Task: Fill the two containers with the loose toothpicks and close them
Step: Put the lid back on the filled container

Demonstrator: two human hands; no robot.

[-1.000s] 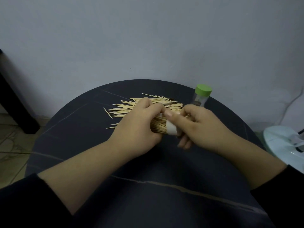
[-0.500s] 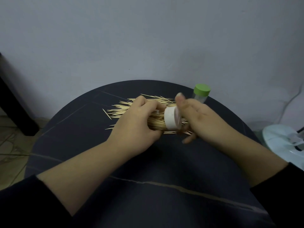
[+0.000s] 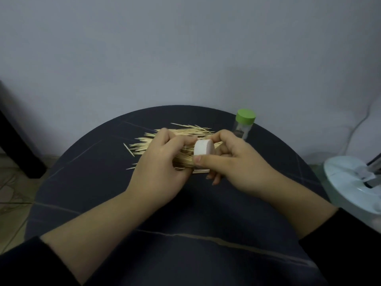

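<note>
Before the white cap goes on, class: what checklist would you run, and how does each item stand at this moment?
1. Left hand grips the bundle of wooden toothpicks firmly: ok.
2. A clear tube surrounds that bundle: cannot tell.
3. Right hand pinches the round white cap at the bundle's end: ok.
4. Cap sits squarely and fully on: cannot tell.
5. Clear container with the green lid stands upright and capped: ok.
6. All toothpicks packed away: not ok; a pile of loose toothpicks lies on the dark round table.
</note>
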